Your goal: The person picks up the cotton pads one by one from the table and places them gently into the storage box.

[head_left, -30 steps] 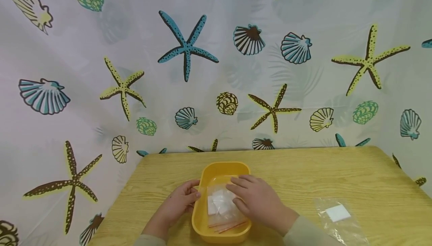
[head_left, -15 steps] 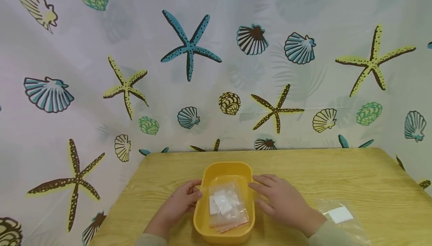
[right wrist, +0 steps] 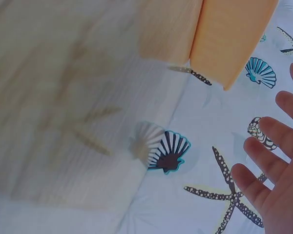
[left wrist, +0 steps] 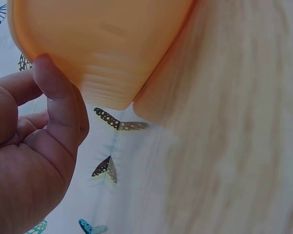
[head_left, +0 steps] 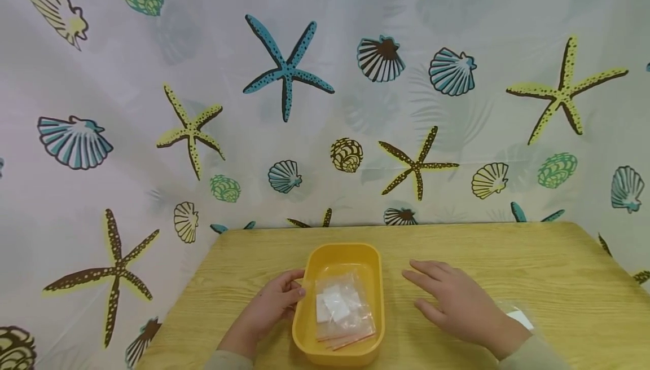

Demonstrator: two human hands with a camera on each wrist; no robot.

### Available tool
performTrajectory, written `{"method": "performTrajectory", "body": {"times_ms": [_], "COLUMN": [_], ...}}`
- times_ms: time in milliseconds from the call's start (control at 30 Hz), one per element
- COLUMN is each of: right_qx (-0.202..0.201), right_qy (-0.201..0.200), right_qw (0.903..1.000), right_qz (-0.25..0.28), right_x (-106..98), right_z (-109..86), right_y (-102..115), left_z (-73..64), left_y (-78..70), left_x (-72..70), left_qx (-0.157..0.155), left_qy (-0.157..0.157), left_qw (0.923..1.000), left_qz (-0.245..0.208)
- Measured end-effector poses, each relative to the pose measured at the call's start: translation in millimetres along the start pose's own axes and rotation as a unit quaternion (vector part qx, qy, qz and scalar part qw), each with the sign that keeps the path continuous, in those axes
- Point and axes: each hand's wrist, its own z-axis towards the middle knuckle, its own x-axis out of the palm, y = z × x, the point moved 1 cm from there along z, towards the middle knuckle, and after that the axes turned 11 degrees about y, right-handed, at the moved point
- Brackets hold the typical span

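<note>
A yellow plastic tub [head_left: 339, 357] stands on the table. Inside it lie several clear zip bags [head_left: 350, 313] with red seal strips and white square pieces in them. My left hand [head_left: 269, 308] grips the tub's left rim; in the left wrist view the curled fingers [left wrist: 63, 109] hold the edge of its orange-looking wall [left wrist: 112, 53]. To the right of the tub, my right hand [head_left: 457, 302] hovers with fingers spread and nothing in it. Those fingers [right wrist: 271, 158] are also apart from the tub's side [right wrist: 232, 41] in the right wrist view.
Another clear bag with a white piece [head_left: 520, 319] lies on the table at the right, partly hidden by my right wrist. The wood-grain table [head_left: 508, 251] ends at a curtain [head_left: 325, 105] printed with starfish and shells.
My right hand has drawn away from over the bags in the tub, moving right past its rim toward the bag on the table. The left hand keeps its hold on the tub.
</note>
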Motion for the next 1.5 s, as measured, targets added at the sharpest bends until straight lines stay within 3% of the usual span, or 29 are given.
{"method": "performTrajectory", "body": {"times_ms": [233, 700, 900, 1067, 1300, 1367, 1500], "right_qx": [-0.025, -0.035, -0.030, 0.015, 0.055, 0.066, 0.051], "right_qy": [0.021, 0.032, 0.074, 0.145, 0.235, 0.241, 0.220], "right_qw": [0.9994, 0.9946, 0.9905, 0.9852, 0.9702, 0.9676, 0.9742], "right_qz": [-0.009, -0.093, -0.112, -0.090, 0.029, 0.036, -0.010], "right_x": [-7, -19, -12, -1, 13, 15, 15], "right_z": [-21.7, -79.6, -106.1, -124.4, -142.3, -143.9, -143.5], "right_y": [-19, -75, -99, -114, -126, -127, -128], "left_z": [0.4, -1.3, -0.7, -1.8, -3.3, -3.3, -2.6], "left_y": [0.7, 1.6, 2.9, 0.8, -1.4, -1.7, -2.0], "left_x": [-0.2, -3.1, -1.5, -1.2, -0.8, -0.2, -0.1], "left_qx": [0.007, 0.016, 0.017, 0.010, 0.006, 0.003, 0.003], "left_qy": [0.002, 0.006, 0.012, -0.001, -0.002, -0.003, -0.002], "left_qw": [1.0000, 0.9998, 0.9997, 0.9999, 1.0000, 1.0000, 1.0000], "left_qz": [0.000, -0.004, -0.008, -0.001, 0.000, 0.001, 0.003]}}
